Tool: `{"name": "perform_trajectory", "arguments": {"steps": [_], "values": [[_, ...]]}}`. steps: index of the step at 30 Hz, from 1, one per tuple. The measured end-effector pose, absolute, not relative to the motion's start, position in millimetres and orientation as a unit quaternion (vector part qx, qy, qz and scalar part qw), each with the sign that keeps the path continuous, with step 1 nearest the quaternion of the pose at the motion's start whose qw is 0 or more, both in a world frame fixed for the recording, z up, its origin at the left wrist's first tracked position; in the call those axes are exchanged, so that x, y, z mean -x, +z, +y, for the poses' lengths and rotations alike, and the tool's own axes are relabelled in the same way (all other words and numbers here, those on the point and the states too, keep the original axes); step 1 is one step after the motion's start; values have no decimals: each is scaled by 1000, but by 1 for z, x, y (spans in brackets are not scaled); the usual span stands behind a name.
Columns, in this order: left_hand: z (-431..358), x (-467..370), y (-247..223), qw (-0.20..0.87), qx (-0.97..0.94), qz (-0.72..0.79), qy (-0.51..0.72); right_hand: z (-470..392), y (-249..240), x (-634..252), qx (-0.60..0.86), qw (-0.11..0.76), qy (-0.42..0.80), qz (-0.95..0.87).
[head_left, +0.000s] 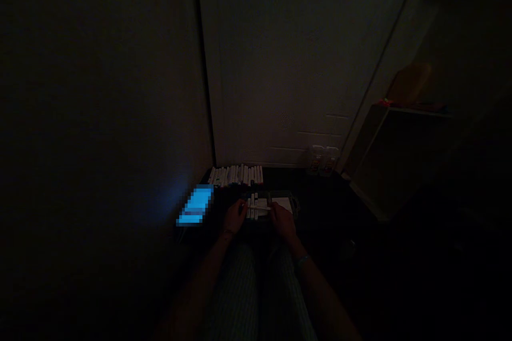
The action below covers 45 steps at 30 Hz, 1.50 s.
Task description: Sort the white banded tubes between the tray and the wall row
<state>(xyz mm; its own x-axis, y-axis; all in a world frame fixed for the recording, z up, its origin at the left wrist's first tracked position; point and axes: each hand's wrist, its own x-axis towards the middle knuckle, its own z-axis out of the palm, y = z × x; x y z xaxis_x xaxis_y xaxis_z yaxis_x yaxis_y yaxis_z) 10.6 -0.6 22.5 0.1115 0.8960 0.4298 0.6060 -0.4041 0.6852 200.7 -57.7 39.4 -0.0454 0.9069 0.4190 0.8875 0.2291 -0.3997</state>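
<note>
The scene is very dark. A slim white marker (261, 208) lies crosswise between my two hands, above a shallow clear case (294, 203). Its right end is in the closed fingers of my right hand (282, 218). My left hand (235, 216) is closed at the marker's left end, its fingertips partly lost in shadow. Inside the case, several white markers (252, 211) stand side by side near my left hand. A pale flat piece (283, 204) shows in the case's right part, partly hidden by my right hand.
Several white markers (236, 175) are lined up along the back of the dark tabletop (320, 197). To the left glows a blurred blue screen (196, 205). Two clear containers (323, 161) stand by the back wall. A shelf unit (368, 138) rises at the right.
</note>
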Motion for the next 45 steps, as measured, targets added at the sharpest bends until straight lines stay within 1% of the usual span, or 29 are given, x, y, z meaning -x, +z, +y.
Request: {"name": "perform_trajectory", "arguments": {"steps": [17,30,42,45], "values": [[-3,-13,26,158,-732,518,413,-57,36,-205,612,318,22,-724],[-2,-12,25,158,-731,517,415,-55,35,-204,623,303,20,-721],[-3,-13,27,166,-728,518,418,-58,40,-202,611,318,14,-725],[-4,-13,27,163,-727,518,420,-60,42,-202,619,307,23,-722]]}}
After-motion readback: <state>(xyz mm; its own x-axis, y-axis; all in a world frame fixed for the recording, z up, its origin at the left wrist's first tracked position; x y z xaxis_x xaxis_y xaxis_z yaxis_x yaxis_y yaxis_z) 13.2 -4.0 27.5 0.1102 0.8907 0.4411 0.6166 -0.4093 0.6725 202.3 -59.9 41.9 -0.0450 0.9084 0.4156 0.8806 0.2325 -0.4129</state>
